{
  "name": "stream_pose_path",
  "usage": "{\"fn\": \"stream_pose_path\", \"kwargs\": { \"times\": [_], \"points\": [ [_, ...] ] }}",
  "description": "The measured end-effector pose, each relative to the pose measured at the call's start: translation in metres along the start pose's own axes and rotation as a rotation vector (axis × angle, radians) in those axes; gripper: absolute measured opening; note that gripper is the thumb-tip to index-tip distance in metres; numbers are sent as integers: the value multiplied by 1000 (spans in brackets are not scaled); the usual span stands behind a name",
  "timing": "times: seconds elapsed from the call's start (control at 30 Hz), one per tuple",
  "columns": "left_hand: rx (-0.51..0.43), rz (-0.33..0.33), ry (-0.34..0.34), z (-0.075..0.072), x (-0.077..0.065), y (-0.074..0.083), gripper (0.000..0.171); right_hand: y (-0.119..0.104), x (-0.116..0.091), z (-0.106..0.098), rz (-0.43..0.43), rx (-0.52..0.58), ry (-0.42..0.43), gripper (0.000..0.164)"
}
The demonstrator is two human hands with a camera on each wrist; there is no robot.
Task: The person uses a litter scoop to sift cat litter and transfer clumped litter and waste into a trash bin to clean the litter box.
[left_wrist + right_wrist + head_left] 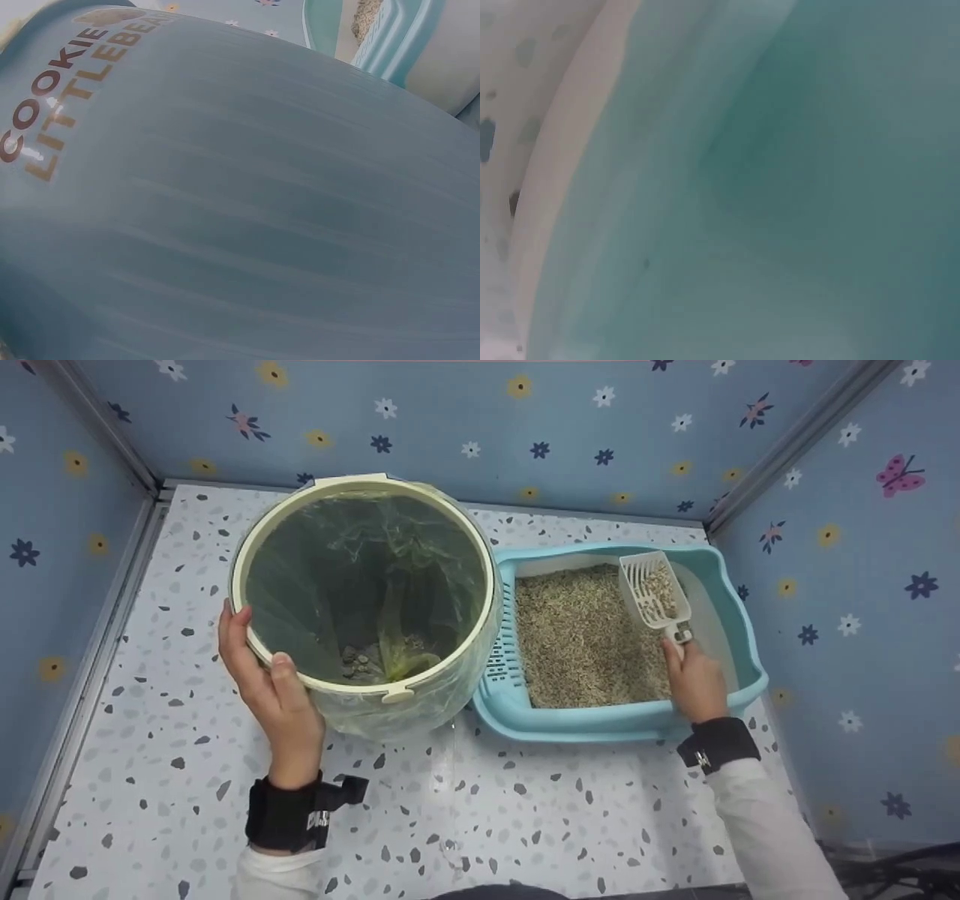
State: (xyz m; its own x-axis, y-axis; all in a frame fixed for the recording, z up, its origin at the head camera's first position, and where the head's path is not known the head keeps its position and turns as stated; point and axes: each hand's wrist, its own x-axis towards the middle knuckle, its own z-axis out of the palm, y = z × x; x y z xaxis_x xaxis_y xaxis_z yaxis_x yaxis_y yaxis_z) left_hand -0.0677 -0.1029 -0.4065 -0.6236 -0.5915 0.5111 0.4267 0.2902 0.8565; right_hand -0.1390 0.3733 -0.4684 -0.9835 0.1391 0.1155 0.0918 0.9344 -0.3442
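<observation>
A round trash bin [251,641] with a cream rim and a clear liner stands at left in the head view. My left hand [274,701] holds its near-left side, thumb and fingertip at the rim. Grey clumps [361,661] lie at the bottom of the bin. To its right is a blue litter box [600,720] with brown granular litter [577,637]. My right hand [699,682] grips the handle of a white slotted litter scoop [651,566] over the box's right part. Pale pellets lie in the scoop. Neither hand shows in the wrist views.
Bin and litter box stand side by side on a speckled white surface [420,825]. Blue flower-patterned panels [450,412] close off the back and both sides. Lettering shows on the bin wall [262,187] in the left wrist view. Dark cables [900,870] lie at lower right.
</observation>
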Motion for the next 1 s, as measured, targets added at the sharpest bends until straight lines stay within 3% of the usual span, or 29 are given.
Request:
{"fn": "stream_pose_path", "kwargs": {
  "times": [0.1, 0.2, 0.4, 0.57, 0.83, 0.93, 1.0],
  "points": [
    [0, -3, -9, 1, -1, -1, 48, 1, -1, -3, -57, -36, -15, 45],
    [4, -3, -17, 1, -1, -1, 47, 3, 0, -7, -150, -108, 21, 41],
    [5, -19, -23, 0, -1, 1, 47, 1, 4, -17, -365, -293, 224, 38],
    [1, -21, -23, -1, -1, 2, 48, -1, 6, -23, -474, -381, 328, 39],
    [10, 3, -19, -6, -3, -32, 49, -4, 6, -20, -507, -408, 371, 39],
    [9, -3, -16, -4, -2, -18, 48, -6, 5, -18, -495, -360, 341, 37],
    [11, -5, -16, -4, -1, -9, 48, -9, 4, -19, -465, -309, 270, 35]
  ]
}}
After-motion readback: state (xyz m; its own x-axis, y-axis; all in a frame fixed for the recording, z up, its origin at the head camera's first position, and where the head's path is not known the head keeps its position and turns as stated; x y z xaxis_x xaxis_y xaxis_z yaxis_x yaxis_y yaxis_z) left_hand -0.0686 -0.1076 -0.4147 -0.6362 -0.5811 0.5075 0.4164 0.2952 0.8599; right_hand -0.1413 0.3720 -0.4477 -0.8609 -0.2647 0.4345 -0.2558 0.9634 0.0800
